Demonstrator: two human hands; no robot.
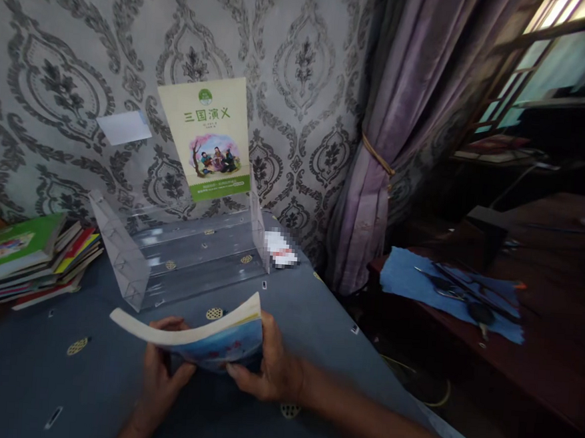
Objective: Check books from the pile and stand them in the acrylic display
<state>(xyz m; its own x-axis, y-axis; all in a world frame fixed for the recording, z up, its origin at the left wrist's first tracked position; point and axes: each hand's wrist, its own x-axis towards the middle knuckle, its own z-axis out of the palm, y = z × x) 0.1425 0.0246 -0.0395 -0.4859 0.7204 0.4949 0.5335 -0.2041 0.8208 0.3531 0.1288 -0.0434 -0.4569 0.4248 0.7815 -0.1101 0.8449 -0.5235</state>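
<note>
The person holds a paperback book [199, 336] in both hands, low over the near part of the blue-covered table [36, 374]. Its pages bow upward and its blue cover faces down. The left hand [162, 363] is curled around the book's near left edge, and the right hand [268, 367] is closed around its right end. Just beyond it stands a clear acrylic display stand [190, 255], with a green-and-cream picture book [208, 140] upright at its back against the patterned wall. A stack of books [26, 260] lies at far left. A purple curtain [393, 132] hangs to the right.
</note>
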